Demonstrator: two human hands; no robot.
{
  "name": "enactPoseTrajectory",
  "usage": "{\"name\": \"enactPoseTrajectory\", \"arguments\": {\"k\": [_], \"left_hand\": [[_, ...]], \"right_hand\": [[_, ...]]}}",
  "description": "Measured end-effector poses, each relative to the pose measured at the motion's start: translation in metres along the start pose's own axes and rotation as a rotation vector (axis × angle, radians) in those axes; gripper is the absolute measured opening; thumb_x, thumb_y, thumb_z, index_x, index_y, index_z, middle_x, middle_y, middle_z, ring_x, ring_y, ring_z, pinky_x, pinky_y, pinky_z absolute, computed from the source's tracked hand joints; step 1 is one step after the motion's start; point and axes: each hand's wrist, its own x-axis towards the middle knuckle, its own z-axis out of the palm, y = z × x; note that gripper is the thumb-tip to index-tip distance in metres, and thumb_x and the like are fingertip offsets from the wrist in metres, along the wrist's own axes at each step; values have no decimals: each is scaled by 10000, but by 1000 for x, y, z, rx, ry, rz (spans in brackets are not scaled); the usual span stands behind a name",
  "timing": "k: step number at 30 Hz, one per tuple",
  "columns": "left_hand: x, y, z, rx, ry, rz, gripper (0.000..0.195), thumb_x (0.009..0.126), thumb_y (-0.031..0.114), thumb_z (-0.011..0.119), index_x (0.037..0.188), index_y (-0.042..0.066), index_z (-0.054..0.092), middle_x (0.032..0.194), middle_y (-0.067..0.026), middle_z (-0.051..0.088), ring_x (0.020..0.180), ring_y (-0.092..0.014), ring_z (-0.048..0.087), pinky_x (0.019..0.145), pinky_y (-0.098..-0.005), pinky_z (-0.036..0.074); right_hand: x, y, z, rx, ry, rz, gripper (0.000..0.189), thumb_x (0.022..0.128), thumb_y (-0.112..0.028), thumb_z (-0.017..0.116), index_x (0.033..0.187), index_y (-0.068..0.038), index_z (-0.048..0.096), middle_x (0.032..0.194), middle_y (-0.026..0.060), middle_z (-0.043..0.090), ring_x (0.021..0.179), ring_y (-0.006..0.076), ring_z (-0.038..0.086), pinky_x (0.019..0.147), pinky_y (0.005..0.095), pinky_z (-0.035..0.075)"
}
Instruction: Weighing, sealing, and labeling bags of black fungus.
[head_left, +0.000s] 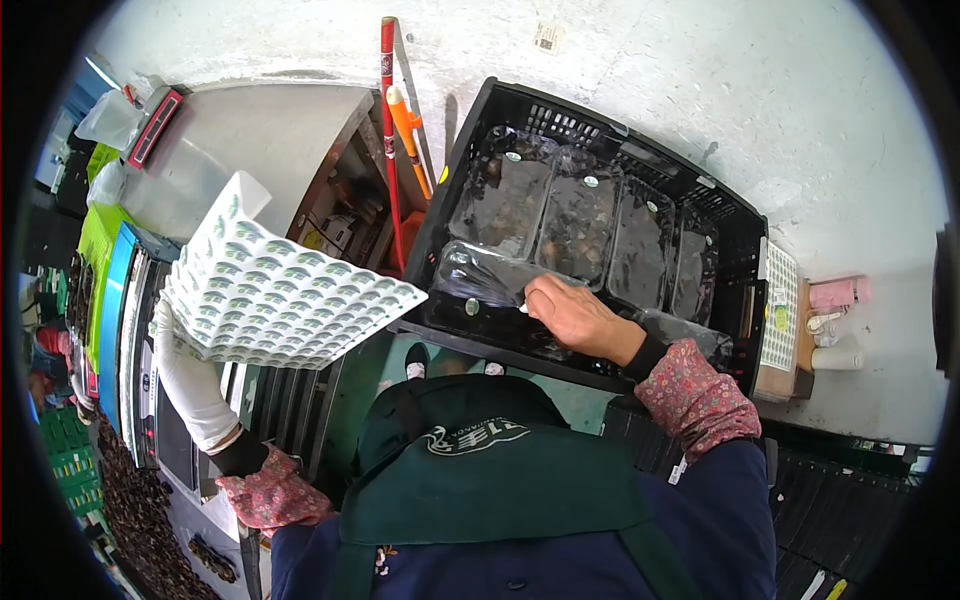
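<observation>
A sheet of green-and-white oval stickers (277, 300) is held up by my left hand (184, 375), which wears a white glove and grips it at its left edge. My bare right hand (577, 315) is over the near side of a black plastic crate (420, 300), fingertips pinched on a small white thing, likely a sticker, above a film-wrapped tray (487, 274). In the crate lie several clear-wrapped trays of dark food (577, 232); some bear a small oval sticker (591, 181). Whether my fingertips touch the wrap I cannot tell.
A steel table (255, 142) stands at the left, a wrapping machine (142, 360) below it. Red (388, 135) and orange poles lean by the wall. Right of the crate are another sticker sheet (780, 307) and a pink bottle (840, 291). Black crates (840, 517) are stacked at lower right.
</observation>
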Motion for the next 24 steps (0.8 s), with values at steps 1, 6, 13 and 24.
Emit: {"name": "enactPoseTrajectory", "arguments": {"k": [1, 6, 13, 24], "left_hand": [[4, -3, -7, -22, -70, 46, 433, 934, 272, 534, 1242, -31, 518, 1245, -130, 558, 1121, -226, 547, 950, -362, 424], [15, -11, -24, -4, -89, 28, 441, 942, 277, 519, 1272, -14, 495, 1286, -121, 533, 1162, -233, 516, 974, -387, 404], [14, -7, -13, -185, -99, -110, 446, 944, 282, 510, 1295, 7, 478, 1306, -118, 517, 1183, -241, 496, 992, -406, 385], [16, -9, -19, -16, -117, 10, 442, 939, 272, 517, 1292, 9, 481, 1306, -121, 513, 1185, -253, 491, 993, -413, 380]], "right_hand": [[0, 0, 0, 28, 23, -8, 99, 839, -65, 497, 882, 4, 441, 894, 133, 458, 844, 300, 502, 679, 374, 441], [-3, 6, 1, 128, 57, 1, 89, 824, -31, 506, 877, 2, 443, 866, 130, 464, 808, 302, 504, 693, 368, 440], [-3, 7, -1, 216, 40, 31, 67, 866, -41, 499, 878, -1, 447, 875, 127, 481, 812, 305, 511, 722, 372, 436], [-4, 5, -8, 289, 10, 32, 45, 874, -35, 489, 874, -13, 450, 848, 123, 469, 807, 302, 492, 730, 372, 416]]}}
